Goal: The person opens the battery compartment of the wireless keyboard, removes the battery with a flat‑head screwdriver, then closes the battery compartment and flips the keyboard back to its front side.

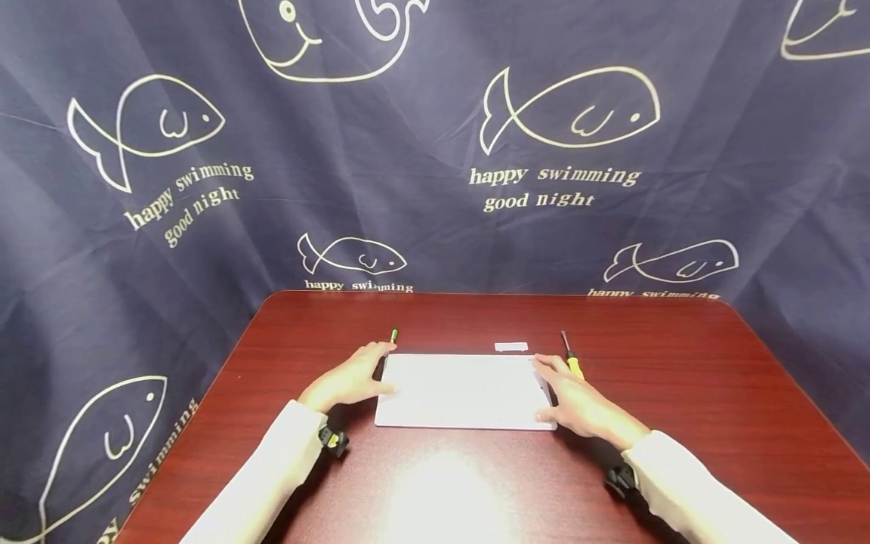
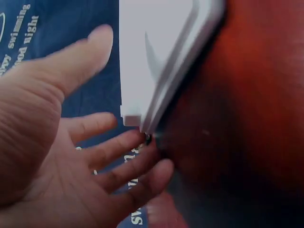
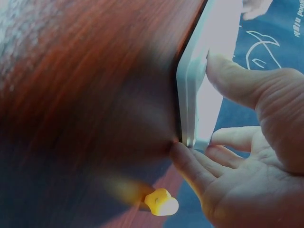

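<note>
Two hands flank the slab (image 1: 465, 391), which sits long side across the bench (image 1: 686, 378), at twelve o'clock from me on the head feed. I have the left hand (image 1: 352, 375) at the slab's nine o'clock end: thumb lifted clear, fingers loosely spread around the far corner, pinching nothing that I can see. The right hand (image 1: 576, 400) is at three o'clock and has a hold: thumb on the edge by the near corner, fingertips bent against the far one.

I judge that taking the short ends keeps the slab level and its white face uncovered, and the crosswise lie gives both hands equal reach. The small parts seem set beyond it to leave the near side free: a strip (image 1: 511, 347) at one o'clock, a screwdriver (image 1: 574, 366) at two, just past the right fingers, and a green-tipped stick (image 1: 394, 332) toward eleven, partly hidden behind the left fingertips.

From the left hand the slab lies at three o'clock, right beside the palm; from the right hand, at nine, touching thumb and fingers.
</note>
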Demonstrator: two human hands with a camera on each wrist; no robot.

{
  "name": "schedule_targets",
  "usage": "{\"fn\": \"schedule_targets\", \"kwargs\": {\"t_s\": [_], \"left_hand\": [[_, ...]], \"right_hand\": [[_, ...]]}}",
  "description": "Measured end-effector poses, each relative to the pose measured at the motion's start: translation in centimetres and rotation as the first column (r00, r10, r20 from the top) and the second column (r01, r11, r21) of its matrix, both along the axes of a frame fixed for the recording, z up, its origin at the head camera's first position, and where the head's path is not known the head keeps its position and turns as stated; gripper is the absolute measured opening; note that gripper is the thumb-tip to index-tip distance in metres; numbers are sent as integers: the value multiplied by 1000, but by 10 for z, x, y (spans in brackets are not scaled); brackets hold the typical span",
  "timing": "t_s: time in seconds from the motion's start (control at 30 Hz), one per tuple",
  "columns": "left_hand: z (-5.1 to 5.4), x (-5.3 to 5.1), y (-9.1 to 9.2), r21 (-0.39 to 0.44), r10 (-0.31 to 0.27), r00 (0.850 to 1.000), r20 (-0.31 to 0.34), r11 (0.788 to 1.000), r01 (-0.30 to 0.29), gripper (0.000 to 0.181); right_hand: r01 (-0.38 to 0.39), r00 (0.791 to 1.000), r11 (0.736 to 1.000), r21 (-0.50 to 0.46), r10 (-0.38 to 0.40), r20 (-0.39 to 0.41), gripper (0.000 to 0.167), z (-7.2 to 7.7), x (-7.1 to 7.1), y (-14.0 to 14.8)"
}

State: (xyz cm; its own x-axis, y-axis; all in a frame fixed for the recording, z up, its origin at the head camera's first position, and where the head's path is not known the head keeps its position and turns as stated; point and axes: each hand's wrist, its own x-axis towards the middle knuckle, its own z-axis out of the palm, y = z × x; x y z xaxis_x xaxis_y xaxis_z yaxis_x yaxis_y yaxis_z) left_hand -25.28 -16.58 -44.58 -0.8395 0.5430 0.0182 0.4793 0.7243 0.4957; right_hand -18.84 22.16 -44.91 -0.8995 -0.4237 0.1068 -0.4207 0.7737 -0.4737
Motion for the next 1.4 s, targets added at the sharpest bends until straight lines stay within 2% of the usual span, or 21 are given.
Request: {"fn": "schedule_targets", "kwargs": {"t_s": [0.03,0.17,0.27,0.37,0.7,0.9,1.03,1.17,1.3,1.4], "left_hand": [[-1,4,-1,-10,-2,1000,14,1000,2,80],[-8,15,-5,-26,-32,999,-2,999,31,94],[-14,18,-5,-44,-54,997,-46,998,52,98],[-16,21,-5,-58,-48,997,-61,997,44,102],[-16,27,-7,-58,-7,1000,0,998,7,111],[-16,26,-3,-67,11,1000,18,998,-10,109],[-13,26,-1,-83,24,999,25,996,-22,110],[-12,25,-1,-107,21,1000,22,994,-19,110],[-12,25,-1,-101,15,1000,24,995,-12,110],[-11,26,-2,-95,13,1000,21,995,-11,109]], "right_hand": [[-1,1000,1000,-4,1,-1,78,0,0,0],[1,1000,1000,-15,-1,13,79,-2,-1,2],[6,1000,1000,-12,-6,21,79,-4,-2,3],[7,1000,1000,-9,-7,22,80,-5,-2,3],[1,1000,1000,-9,-1,22,80,-5,-5,0],[7,1000,1000,-5,-7,-23,76,1,-10,2],[-2,998,1000,-12,1,-62,63,7,-22,2],[11,998,999,-41,-14,-69,48,13,-41,-2],[36,999,998,-58,-37,-17,37,17,-63,-6],[21,999,999,-26,-20,39,31,18,-78,-9]]}}
